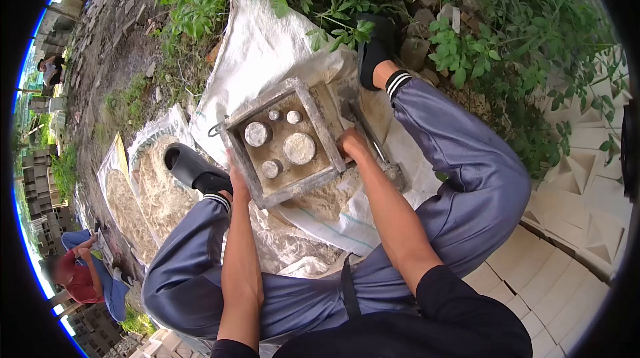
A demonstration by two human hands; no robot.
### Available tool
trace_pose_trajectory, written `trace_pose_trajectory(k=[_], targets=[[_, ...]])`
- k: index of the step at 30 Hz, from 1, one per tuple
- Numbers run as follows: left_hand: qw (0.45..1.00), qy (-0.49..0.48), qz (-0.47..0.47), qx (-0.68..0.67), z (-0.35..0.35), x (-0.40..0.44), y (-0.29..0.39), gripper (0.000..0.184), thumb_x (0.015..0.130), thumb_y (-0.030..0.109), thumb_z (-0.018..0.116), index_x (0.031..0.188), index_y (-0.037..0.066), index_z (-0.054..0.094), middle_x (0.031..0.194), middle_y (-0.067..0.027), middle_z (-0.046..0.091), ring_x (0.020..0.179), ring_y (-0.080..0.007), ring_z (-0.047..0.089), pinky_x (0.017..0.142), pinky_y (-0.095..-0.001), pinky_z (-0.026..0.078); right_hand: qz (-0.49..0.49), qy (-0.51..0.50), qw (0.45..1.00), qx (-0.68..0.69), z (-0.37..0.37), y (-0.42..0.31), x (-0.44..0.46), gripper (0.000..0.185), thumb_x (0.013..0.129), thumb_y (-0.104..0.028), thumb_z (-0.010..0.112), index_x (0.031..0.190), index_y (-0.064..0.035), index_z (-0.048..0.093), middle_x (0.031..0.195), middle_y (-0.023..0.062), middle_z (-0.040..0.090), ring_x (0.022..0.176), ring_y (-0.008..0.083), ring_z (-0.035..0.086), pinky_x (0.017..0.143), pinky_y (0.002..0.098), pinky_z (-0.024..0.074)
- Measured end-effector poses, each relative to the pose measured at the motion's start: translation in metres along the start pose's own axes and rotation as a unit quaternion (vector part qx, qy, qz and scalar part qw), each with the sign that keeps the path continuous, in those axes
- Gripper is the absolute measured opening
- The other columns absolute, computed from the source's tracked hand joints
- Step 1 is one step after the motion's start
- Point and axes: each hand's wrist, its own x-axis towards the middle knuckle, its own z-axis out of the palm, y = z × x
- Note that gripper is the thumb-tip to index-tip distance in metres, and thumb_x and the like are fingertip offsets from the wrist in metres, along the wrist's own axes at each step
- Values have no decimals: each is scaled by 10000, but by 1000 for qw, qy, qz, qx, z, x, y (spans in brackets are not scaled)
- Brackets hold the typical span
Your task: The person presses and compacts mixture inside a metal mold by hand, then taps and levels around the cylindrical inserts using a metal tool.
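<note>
A square, sand-dusted mould frame [320, 118] lies between my feet, slightly turned. Several round plugs of different widths stand inside it, the widest a pale cylinder [300, 149] near the middle. Sandy powder [301, 175] covers the floor around them. My left hand [238, 183] holds the frame's left outer wall, with its fingers partly hidden. On the opposite side, my right hand [351, 143] is closed at the right wall. Just right of that hand lies a tool with a metal rod [375, 143], partly covered in powder.
White woven sacking [260, 41] spreads under the frame. Heaps of pale sandy powder [160, 175] lie on sacks at left. Leafy plants [467, 38] grow beyond my feet. Stacked pale blocks [587, 205] stand at right. A seated person in a red top [87, 281] is at lower left, another person [51, 68] farther off.
</note>
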Motion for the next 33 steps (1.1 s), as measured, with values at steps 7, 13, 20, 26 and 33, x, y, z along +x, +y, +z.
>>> trace_pose_trajectory(k=[7,13,20,26,33], targets=[[996,64,23,50,34,-21,12,792,903,688,342,1418,87,360,1313,-62,489,1139,-219,495,996,-343,376,65,-53,987,140,7,7,5,132,671,-35,649,774,48,644,751,253,629,626,345,617,536,432,467],[932,198,75,295,29,-23,9,830,901,690,338,1325,-8,489,1144,-173,615,1050,-269,569,937,-345,399,-69,109,991,42,-3,-3,-12,202,776,-62,573,950,20,635,891,224,651,759,354,635,663,416,483],[875,313,49,366,64,-78,-17,785,933,630,285,1280,-36,512,1205,-271,572,1158,-369,529,975,-404,376,59,535,745,395,9,-6,-118,144,827,-49,426,839,3,560,830,219,614,772,384,598,731,440,458],[898,365,-143,198,67,-119,-86,426,898,194,367,1241,-34,471,1198,-210,538,1018,-337,584,829,-440,504,132,-35,752,644,109,40,-127,348,807,-23,466,1127,100,528,1042,197,621,916,370,619,826,471,478],[966,227,-126,13,62,-103,-168,347,835,112,459,1147,-25,527,1063,-144,552,808,-259,585,649,-388,530,191,-6,738,648,124,35,-90,474,779,-68,474,1208,133,488,1174,248,570,1104,356,557,888,393,451]])
